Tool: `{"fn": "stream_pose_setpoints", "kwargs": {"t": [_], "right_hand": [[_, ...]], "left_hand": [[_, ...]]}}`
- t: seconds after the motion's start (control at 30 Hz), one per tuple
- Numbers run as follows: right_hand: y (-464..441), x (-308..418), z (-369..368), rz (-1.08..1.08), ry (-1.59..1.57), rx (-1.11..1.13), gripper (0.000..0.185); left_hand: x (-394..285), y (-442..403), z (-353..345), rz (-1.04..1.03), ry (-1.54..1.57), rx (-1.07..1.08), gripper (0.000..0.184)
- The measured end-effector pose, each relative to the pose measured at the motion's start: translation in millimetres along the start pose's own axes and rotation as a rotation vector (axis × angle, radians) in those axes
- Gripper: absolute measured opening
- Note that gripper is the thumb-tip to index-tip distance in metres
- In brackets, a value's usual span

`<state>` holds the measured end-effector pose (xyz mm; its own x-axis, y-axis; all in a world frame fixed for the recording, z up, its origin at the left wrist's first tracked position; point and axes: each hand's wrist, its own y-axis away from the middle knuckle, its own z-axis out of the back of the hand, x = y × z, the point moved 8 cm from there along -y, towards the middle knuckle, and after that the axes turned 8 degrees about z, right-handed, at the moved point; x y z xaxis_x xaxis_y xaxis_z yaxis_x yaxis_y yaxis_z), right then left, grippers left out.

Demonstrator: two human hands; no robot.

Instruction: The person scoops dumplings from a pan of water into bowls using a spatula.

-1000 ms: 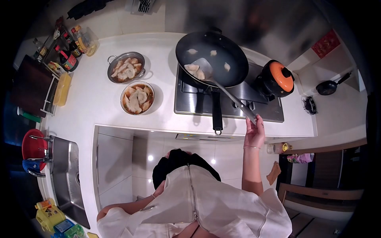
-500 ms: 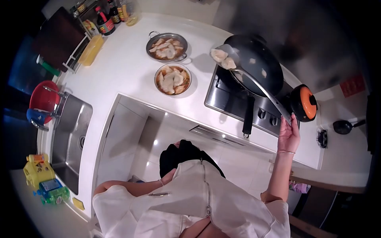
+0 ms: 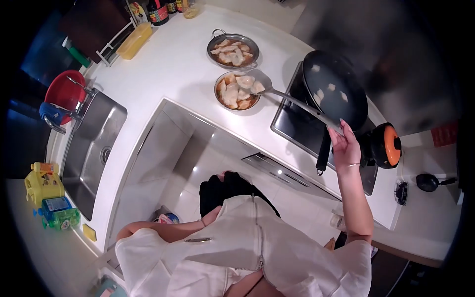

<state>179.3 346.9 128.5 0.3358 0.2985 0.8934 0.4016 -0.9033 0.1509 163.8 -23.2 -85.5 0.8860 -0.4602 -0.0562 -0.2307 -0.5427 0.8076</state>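
Note:
My right hand (image 3: 345, 144) is closed around the handle end of a metal skimmer ladle (image 3: 297, 102). Its bowl carries a few pale dumplings (image 3: 251, 84) and hangs over the right side of a bowl of dumplings in reddish broth (image 3: 228, 103). Just behind stands a two-handled metal pan (image 3: 253, 45), also filled with dumplings in broth. On the stove, a dark wok (image 3: 332, 106) holds cloudy water with several dumplings floating in it. My left hand (image 3: 213, 216) rests against my waist, its fingers hidden by the white jacket.
The wok's black handle (image 3: 324, 154) points toward me over the stove edge. An orange-lidded pot (image 3: 388, 144) sits to its right. At left are a steel sink (image 3: 94, 148), a red basin (image 3: 64, 95) and detergent bottles (image 3: 44, 185). A yellow container (image 3: 134, 41) lies at the back.
My right hand has carried the ladle with dumplings leftward from the wok's edge to over the nearer bowl. The view has shifted a little. My left hand stays at my waist.

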Motion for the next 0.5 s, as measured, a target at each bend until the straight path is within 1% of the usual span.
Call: {"fn": "stream_pose_setpoints", "kwargs": {"t": [0.13, 0.2, 0.27, 0.3, 0.33, 0.37, 0.4, 0.43, 0.47, 0.5], "right_hand": [[-5.4, -7.8, -21.1, 0.037, 0.029, 0.032, 0.019], [-4.2, -9.4, -26.8, 0.058, 0.031, 0.032, 0.019], [7.3, 9.7, -47.7, 0.270, 0.138, 0.121, 0.020], [10.1, 11.3, -49.8, 0.270, 0.138, 0.119, 0.020], [13.0, 16.9, -53.2, 0.325, 0.174, 0.140, 0.021], [16.7, 22.9, -56.1, 0.382, 0.210, 0.159, 0.021], [19.9, 25.1, -56.2, 0.385, 0.209, 0.151, 0.021], [23.9, 30.7, -58.4, 0.433, 0.228, 0.166, 0.021], [27.6, 37.1, -60.2, 0.480, 0.249, 0.180, 0.021], [30.6, 43.6, -59.6, 0.486, 0.249, 0.167, 0.021]], "left_hand": [[-0.9, -0.2, 2.6, -0.065, -0.073, 0.094, 0.028], [-0.9, -1.1, 2.5, -0.094, -0.030, 0.088, 0.026], [-5.5, 0.4, 3.1, -0.123, 0.012, 0.083, 0.026], [-5.8, 4.3, -6.9, -0.078, 0.099, 0.213, 0.025], [-6.1, 8.0, -16.0, -0.031, 0.184, 0.342, 0.025], [-6.1, 6.5, -13.4, -0.027, 0.180, 0.342, 0.025], [-5.7, 3.8, -13.1, -0.021, 0.184, 0.401, 0.025], [-5.8, 0.6, -13.4, -0.015, 0.187, 0.461, 0.025], [-4.1, -5.1, -10.0, -0.008, 0.177, 0.460, 0.025], [-3.6, -9.8, -3.2, -0.010, 0.119, 0.337, 0.026]]}}
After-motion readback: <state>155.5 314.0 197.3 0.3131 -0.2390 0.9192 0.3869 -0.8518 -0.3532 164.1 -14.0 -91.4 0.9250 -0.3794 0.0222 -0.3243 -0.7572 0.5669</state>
